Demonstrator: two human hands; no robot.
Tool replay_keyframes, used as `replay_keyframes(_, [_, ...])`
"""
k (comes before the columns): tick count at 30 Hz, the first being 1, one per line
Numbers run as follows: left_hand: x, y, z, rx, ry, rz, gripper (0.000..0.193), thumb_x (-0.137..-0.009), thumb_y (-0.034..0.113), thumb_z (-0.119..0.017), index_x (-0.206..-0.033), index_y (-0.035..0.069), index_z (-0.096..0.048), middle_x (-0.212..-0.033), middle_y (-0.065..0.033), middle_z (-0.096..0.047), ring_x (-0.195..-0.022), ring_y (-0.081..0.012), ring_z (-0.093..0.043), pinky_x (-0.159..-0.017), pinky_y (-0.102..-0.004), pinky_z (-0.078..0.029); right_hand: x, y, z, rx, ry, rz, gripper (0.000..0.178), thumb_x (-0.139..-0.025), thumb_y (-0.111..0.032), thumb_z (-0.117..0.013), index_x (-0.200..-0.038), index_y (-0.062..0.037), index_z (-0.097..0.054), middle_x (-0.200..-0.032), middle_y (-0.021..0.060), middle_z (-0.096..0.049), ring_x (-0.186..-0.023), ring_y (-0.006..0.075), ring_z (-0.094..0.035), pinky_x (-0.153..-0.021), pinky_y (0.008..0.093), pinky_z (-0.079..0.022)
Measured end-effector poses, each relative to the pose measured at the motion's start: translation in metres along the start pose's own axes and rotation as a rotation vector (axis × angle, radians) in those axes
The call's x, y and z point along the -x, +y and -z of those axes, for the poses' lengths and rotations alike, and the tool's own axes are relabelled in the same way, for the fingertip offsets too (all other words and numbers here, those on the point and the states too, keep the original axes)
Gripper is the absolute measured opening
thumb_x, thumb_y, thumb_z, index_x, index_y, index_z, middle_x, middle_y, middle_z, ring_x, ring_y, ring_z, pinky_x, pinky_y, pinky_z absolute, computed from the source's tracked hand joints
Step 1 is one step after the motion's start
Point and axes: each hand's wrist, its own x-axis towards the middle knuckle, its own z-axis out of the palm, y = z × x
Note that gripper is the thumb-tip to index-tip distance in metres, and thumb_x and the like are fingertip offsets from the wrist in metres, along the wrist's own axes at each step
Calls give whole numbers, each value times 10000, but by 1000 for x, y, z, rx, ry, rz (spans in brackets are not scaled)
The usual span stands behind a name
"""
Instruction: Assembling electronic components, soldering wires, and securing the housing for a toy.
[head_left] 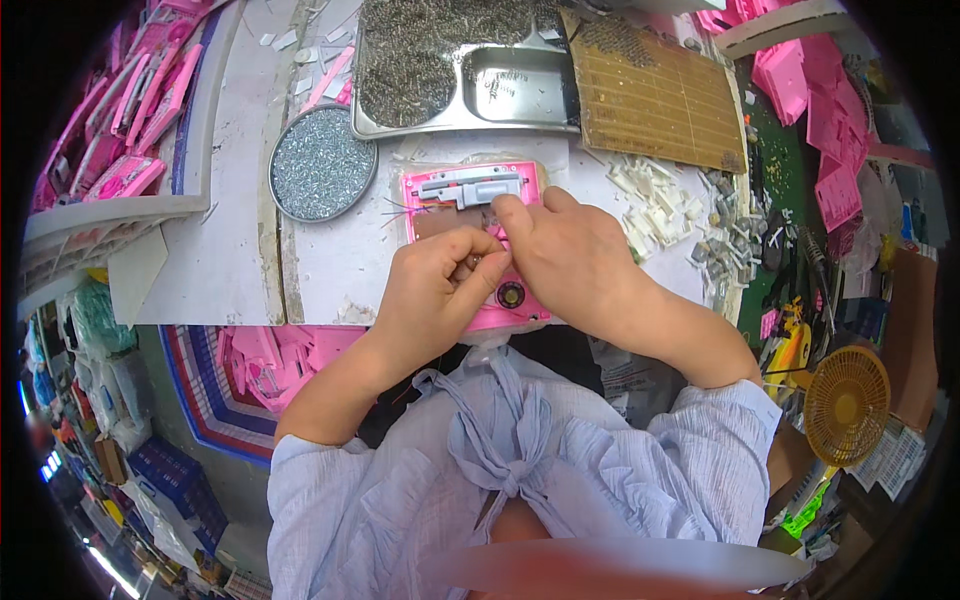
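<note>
A pink plastic casing lies on the table edge in front of me. Across its far end sits a grey plastic mechanism, and thin coloured wires stick out on its left. A round black part shows at the near end. My left hand is over the casing's left side, thumb and forefinger pinched; what is between them is too small to make out. My right hand is closed over the casing's right side, one fingertip against the grey mechanism and other fingers hidden underneath.
A round dish of small metal screws and a metal tray of small metal parts stand beyond. A brown board leans there, with white plastic pieces nearby. Pink parts fill a crate; a fan stands right.
</note>
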Motion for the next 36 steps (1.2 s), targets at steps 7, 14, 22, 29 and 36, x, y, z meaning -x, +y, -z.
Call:
replay_keyframes(7, [42,2,0,294,-169,235,142,-1010,120,-651,-1002,-13,-700,-771,16,-625,-686,-24,-521,-597,-228,-428,44,-6,18,-328,147,302,410,-760,-57,-755,-1145,-24,-615,-944,122,-680,-894,306,-651,-695,407,-567])
replay_keyframes(14, [45,-3,-12,331,-338,287,173,-989,185,-705,-1006,12,-700,-780,-2,-632,-692,-41,-543,-609,-235,-433,87,17,-14,-620,284,252,331,-785,-40,-814,-1087,18,-691,-1035,127,-695,-885,284,-679,-732,379,-565])
replay_keyframes(22, [-29,-17,-26,-841,-128,-369,186,-900,203,-744,-1005,49,-735,-809,-109,-691,-671,-260,-658,-640,-380,-518,111,46,-52,-1813,559,-190,357,-875,-116,-805,-1139,85,-674,-951,142,-704,-768,186,-659,-698,307,-535])
replay_keyframes(29, [-26,-11,-17,-446,-62,-206,117,-852,84,-780,-933,14,-732,-805,-71,-675,-668,-189,-637,-621,-307,-492,95,42,-53,-1527,489,-387,363,-832,-138,-849,-1113,44,-708,-953,134,-723,-747,204,-650,-693,320,-522])
replay_keyframes(36, [-4,-30,6,-382,194,-337,106,-825,-3,-787,-918,12,-740,-844,-64,-673,-623,-116,-572,-557,-266,-450,54,48,-40,-450,430,75,281,-701,-103,-841,-973,-96,-768,-970,51,-682,-897,278,-615,-739,372,-515])
